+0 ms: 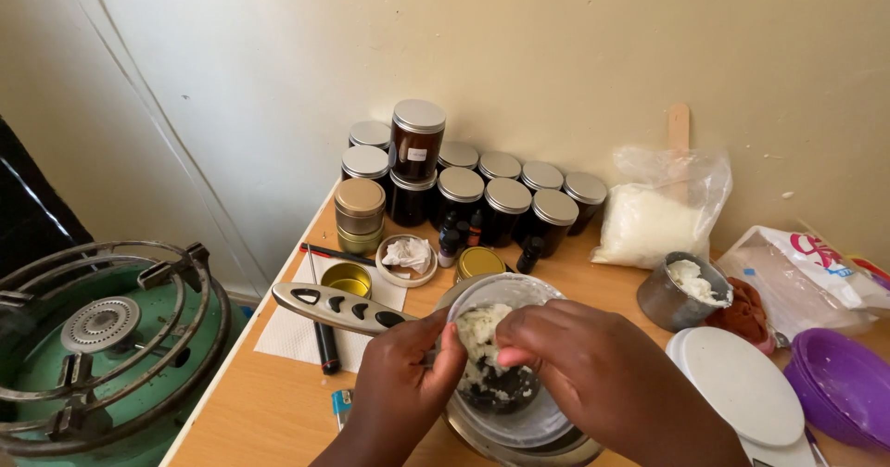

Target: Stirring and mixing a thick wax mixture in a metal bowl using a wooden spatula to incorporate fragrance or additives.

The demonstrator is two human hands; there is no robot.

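My left hand (pixel 406 374) grips a grey utensil with a long slotted handle (pixel 336 308) that points left, its working end hidden behind my fingers. My right hand (pixel 593 370) is closed over the rim of a clear plastic container (pixel 519 291) tipped on its side. Pale waxy flakes (pixel 480 323) cling inside the container and a dark mass lies at its bottom. The container is above a round metal pot (pixel 533 444) at the near edge of the wooden table (pixel 269 411).
Several dark jars with silver lids (pixel 464 194) stand against the wall, beside gold tins (pixel 360 209). A bag of white flakes (pixel 654 221), a small metal cup (pixel 672 296), a white lid (pixel 737 384) and purple bowls (pixel 844 384) lie right. A green gas burner (pixel 97 337) sits left.
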